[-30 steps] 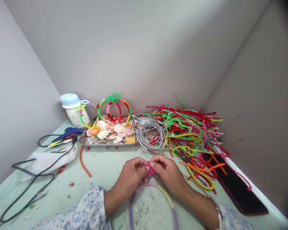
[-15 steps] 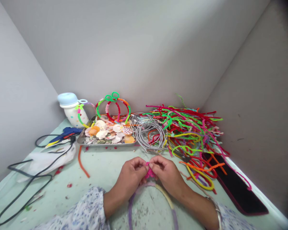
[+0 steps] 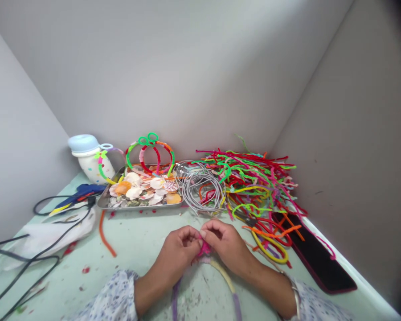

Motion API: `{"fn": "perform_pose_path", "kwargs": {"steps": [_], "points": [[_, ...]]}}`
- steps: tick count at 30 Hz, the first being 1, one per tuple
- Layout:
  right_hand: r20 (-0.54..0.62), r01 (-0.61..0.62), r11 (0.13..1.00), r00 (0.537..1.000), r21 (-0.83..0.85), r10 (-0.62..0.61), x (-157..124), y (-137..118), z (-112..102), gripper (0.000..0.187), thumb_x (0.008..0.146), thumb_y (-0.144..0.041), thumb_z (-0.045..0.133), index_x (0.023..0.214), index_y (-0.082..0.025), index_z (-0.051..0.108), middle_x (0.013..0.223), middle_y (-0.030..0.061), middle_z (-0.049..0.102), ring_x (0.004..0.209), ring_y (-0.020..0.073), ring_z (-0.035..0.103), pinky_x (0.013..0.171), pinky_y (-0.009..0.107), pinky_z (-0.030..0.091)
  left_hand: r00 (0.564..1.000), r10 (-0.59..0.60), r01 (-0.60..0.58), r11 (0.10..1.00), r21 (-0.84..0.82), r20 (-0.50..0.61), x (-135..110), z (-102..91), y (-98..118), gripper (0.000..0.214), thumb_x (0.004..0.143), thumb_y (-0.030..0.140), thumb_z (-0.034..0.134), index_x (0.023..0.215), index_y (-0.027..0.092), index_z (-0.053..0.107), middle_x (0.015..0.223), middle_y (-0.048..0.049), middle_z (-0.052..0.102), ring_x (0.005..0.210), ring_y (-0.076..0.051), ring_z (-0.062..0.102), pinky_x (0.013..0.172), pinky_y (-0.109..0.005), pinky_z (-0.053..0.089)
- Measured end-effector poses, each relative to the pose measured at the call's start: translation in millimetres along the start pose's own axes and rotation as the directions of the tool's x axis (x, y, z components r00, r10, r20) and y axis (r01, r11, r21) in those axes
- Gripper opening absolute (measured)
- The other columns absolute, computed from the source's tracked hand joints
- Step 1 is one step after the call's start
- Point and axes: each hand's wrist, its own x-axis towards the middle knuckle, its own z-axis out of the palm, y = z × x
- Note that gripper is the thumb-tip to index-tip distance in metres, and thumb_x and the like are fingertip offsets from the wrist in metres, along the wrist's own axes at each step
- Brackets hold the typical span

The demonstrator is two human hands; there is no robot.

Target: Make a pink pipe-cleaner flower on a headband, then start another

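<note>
Shell tray (image 3: 143,207), wire coil (image 3: 187,192) and piled fuzzy stems (image 3: 254,174) beyond, pink piece (image 3: 205,248) between left hand (image 3: 178,248) and right hand (image 3: 226,243), fingertips of both closed on it

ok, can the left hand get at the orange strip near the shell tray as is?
Likely yes: the orange strip lies uncovered on the table and nothing visible blocks the way. But the left hand holds the pink piece.

No lettering, label, brand, number or sign can be read on anything in view.
</note>
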Motion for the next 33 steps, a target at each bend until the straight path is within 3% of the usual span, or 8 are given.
{"fn": "perform_pose_path", "kwargs": {"steps": [6, 14, 23, 27, 33], "points": [[-0.019, 0.036, 0.998, 0.999, -0.044, -0.037, -0.4, 1.1, -0.1, 0.015, 0.086, -0.026, 0.052, 0.076, -0.018, 0.06, 0.073, -0.001, 0.054, 0.07, 0.0144, 0.05, 0.066, 0.025, 0.04, 1.0, -0.013, 0.013, 1.0, 0.006, 0.015, 0.6, 0.0, 2.3, 0.015, 0.074, 0.027, 0.061, 0.068, 0.013, 0.064, 0.046, 0.0034, 0.053, 0.039, -0.007, 0.041, 0.04, -0.019, 0.029], [0.046, -0.032, 0.99, 0.999, 0.14, 0.026, -0.1, -2.6, 2.8, 0.016, 0.084, -0.03, 0.051, 0.074, -0.018, 0.055, 0.066, -0.003, 0.049, 0.063, 0.0129, 0.046, 0.06, 0.024, 0.038, 1.0, -0.011, 0.011, 1.0, -0.017, 0.021, 2.2, 0.2, 0.3, 0.016, 0.072, 0.027, 0.063, 0.066, 0.013, 0.067, 0.047, 0.0027, 0.055, 0.039, -0.007, 0.041, 0.041, -0.018, 0.03], [0.044, -0.044, 0.981, 0.998, 0.187, 0.036, -0.5, -2.0, 5.0, 0.024, 0.085, -0.038, 0.051, 0.072, -0.018, 0.05, 0.063, -0.0047, 0.041, 0.059, 0.0112, 0.037, 0.056, 0.023, 0.033, 0.999, -0.032, 0.032, 0.999, -0.008, -0.024, 3.2, 1.7, -0.8, 0.012, 0.07, 0.025, 0.062, 0.064, 0.015, 0.061, 0.041, 0.0045, 0.052, 0.035, -0.007, 0.04, 0.038, -0.018, 0.028], [0.06, -0.097, 0.969, 0.995, 0.228, 0.086, 0.5, -2.3, 3.7, 0.024, 0.083, -0.04, 0.055, 0.074, -0.018, 0.054, 0.058, -0.0059, 0.04, 0.054, 0.0101, 0.034, 0.052, 0.023, 0.029, 1.0, -0.022, 0.022, 1.0, -0.003, -0.02, 4.3, 0.7, -3.8, 0.013, 0.072, 0.026, 0.061, 0.065, 0.015, 0.06, 0.042, 0.0037, 0.054, 0.036, -0.007, 0.042, 0.039, -0.018, 0.029], [0.191, -0.218, 0.898, 0.969, 0.381, 0.155, 3.3, 1.6, -3.3, 0.032, 0.081, -0.046, 0.058, 0.09, -0.016, 0.064, 0.056, -0.0055, 0.045, 0.048, 0.0078, 0.035, 0.047, 0.021, 0.024, 0.996, -0.054, 0.058, 0.997, -0.058, 0.071, 5.1, -6.4, -3.3, 0.021, 0.072, 0.033, 0.064, 0.065, 0.015, 0.059, 0.042, 0.003, 0.054, 0.036, -0.008, 0.042, 0.039, -0.018, 0.028]]}}
